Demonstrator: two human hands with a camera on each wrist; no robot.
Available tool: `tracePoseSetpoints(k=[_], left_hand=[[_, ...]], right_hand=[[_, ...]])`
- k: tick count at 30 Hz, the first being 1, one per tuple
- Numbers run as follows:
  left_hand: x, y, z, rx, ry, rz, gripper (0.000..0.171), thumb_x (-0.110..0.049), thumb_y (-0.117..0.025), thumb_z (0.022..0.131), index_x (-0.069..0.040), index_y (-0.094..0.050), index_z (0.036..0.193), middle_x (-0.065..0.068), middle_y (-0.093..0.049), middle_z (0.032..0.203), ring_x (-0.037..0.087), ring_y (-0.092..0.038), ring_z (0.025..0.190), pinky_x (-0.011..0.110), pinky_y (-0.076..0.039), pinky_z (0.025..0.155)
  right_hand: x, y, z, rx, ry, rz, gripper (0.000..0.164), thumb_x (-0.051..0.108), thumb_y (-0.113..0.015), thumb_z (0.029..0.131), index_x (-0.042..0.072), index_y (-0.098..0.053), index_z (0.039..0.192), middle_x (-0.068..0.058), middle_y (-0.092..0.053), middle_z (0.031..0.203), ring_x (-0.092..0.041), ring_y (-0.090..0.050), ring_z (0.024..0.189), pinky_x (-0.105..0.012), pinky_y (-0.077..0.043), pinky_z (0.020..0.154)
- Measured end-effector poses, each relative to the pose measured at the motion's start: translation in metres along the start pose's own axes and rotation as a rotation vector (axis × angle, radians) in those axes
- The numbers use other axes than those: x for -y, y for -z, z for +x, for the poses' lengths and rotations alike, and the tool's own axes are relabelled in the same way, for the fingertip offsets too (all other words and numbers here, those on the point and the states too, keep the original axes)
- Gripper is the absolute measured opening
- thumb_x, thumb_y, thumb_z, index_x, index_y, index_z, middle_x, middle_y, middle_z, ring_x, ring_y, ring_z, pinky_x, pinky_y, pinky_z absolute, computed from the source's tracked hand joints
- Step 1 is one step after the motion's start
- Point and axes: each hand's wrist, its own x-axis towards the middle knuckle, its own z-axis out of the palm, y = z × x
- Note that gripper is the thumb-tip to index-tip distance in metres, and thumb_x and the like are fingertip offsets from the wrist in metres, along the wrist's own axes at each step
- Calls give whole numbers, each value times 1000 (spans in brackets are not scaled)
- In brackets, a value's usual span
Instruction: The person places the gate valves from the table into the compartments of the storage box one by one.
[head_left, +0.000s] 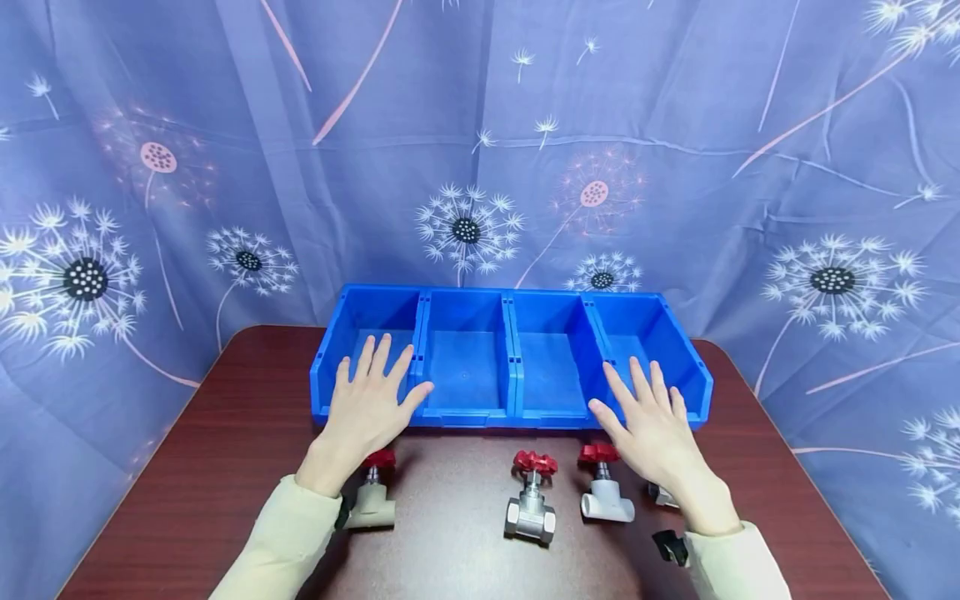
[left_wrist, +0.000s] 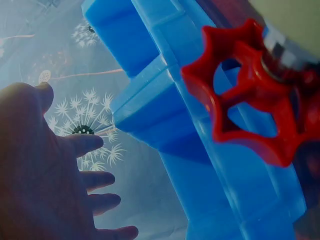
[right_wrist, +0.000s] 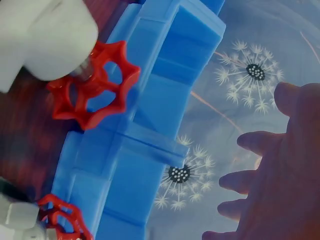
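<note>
My left hand point(head_left: 365, 408) is held palm down with its fingers spread, overlapping the leftmost bin in the head view. Fingers also spread, my right hand point(head_left: 652, 421) reaches over the front of the rightmost bin. Neither holds anything. Below the left wrist is a beige plastic valve point(head_left: 372, 504) with a red handwheel point(left_wrist: 250, 95). A metal gate valve point(head_left: 531, 508) stands on the table between the hands, its red wheel toward the bins. Beside the right hand is a light grey plastic valve point(head_left: 606, 500). Another valve point(head_left: 663, 497) is mostly hidden under the right forearm.
A row of joined blue bins point(head_left: 465, 417) stands along the back of the dark red-brown table point(head_left: 187, 492). Behind it hangs a blue curtain point(head_left: 390, 192) printed with dandelions. A black strap piece point(head_left: 670, 547) shows at the right wrist.
</note>
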Motion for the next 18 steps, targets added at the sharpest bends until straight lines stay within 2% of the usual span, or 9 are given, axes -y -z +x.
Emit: tracePoseSetpoints(k=[7,18], left_hand=[[5,-2,4,19,14,26,77,-66,-33,96,-17,-27,156,18,-16,160,39,-4,147,64,-6,110],[18,-2,5,25,47,39,74,-64,-29,98,-17,-27,155,18,-14,160,39,-3,147,65,-7,110]], right_hand=[[-11,-1,-5,-5,-14,-9,74,60,-34,99,14,-22,157,-27,-10,158,-48,5,144,-70,1,106],[-28,-4,-17,-20,-22,-21,72,58,-36,100,13,-24,156,-30,-12,156,-49,7,143,-71,2,105]])
